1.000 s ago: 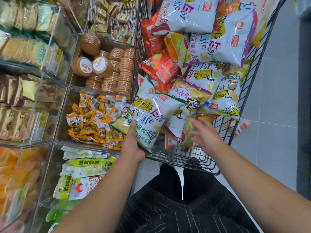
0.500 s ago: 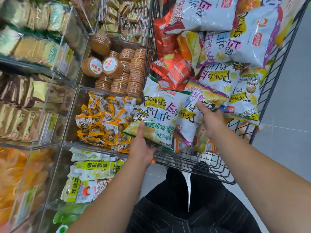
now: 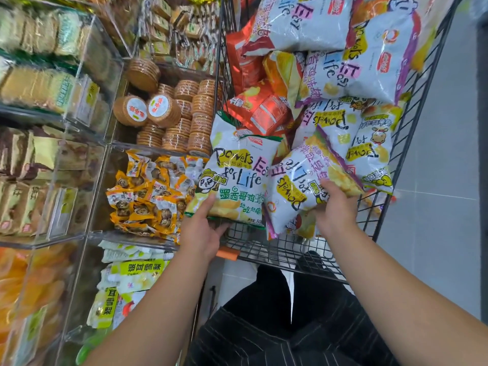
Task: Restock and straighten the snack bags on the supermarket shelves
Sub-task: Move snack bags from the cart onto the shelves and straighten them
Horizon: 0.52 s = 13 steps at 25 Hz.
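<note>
Over the cart (image 3: 264, 249): left hand (image 3: 202, 231) grips green-trim bag (image 3: 237, 178) by its bottom edge, right hand (image 3: 336, 212) clamps purple-trim bag (image 3: 293, 180); likely pulling stock for shelves.

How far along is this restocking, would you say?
Early, by the look of it. Done: the clear bins at the left look stocked, though not with these bags. In hand: the left hand grips a green-edged bag and the right hand a purple-edged bag, both over the wire cart. Left: the cart's pile of bags, all to be shelved.
</note>
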Motion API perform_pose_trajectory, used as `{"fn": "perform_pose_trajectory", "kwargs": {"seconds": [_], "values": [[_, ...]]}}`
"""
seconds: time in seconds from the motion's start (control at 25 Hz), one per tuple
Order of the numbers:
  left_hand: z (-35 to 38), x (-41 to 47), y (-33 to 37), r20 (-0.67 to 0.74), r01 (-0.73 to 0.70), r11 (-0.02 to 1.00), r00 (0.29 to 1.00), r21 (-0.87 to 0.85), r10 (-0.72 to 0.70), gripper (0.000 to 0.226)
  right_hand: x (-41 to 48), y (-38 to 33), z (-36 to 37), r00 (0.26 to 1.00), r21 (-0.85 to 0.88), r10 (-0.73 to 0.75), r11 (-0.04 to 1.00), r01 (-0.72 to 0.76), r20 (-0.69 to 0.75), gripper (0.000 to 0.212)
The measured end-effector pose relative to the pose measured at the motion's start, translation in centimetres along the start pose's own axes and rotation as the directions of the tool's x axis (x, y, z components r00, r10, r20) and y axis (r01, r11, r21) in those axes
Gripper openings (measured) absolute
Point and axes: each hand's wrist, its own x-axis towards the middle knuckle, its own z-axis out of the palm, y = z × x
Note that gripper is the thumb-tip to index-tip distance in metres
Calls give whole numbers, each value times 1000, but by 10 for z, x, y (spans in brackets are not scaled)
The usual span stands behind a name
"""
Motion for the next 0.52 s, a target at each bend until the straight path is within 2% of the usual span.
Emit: {"fn": "perform_pose_trajectory", "kwargs": {"seconds": [0.08, 0.12, 0.16, 0.2, 0.28, 0.32, 0.36, 0.4, 0.44, 0.48, 0.52], "values": [[1, -1, -6, 7, 36, 999, 999, -34, -36, 37, -3, 6, -9, 999, 45, 2, 999, 0, -44, 30], [2, -2, -9, 9, 42, 998, 999, -38, -42, 37, -2, 8, -14, 997, -34, -41, 999, 38, -67, 28], [2, -2, -10, 4, 36, 999, 999, -33, -36, 40, -1, 9, -19, 988, -210, -124, 972, 103, -88, 32], [2, -1, -12, -2, 23, 1000, 1000, -22, -23, 43, 1, 9, -23, 970, -417, -228, 893, 171, -89, 45], [1, 3, -13, -12, -6, 1000, 1000, -14, 6, 48, -4, 3, -34, 892, -745, -447, 619, 249, -73, 76], [0, 5, -13, -26, -19, 1000, 999, -19, 19, 51, -6, 0, -37, 838, -828, -546, 479, 291, -22, 80], [-2, 7, -14, -35, -30, 999, 999, -20, 29, 54, -11, -4, -38, 770, -871, -631, 317, 374, 101, 75], [-3, 8, -14, -37, -39, 999, 999, -18, 38, 58, -14, -7, -38, 678, -866, -678, 124, 485, 283, 66], [-5, 7, -14, -32, -43, 999, 999, -21, 42, 63, -15, -9, -35, 583, -806, -651, -78, 586, 486, 55], [-5, 6, -14, -29, -49, 998, 998, -25, 48, 70, -14, -13, -28, 518, -718, -544, -254, 648, 660, 49], [-6, 5, -14, -23, -59, 998, 998, -30, 58, 78, -12, -17, -17, 512, -631, -372, -399, 665, 774, 49]]}}
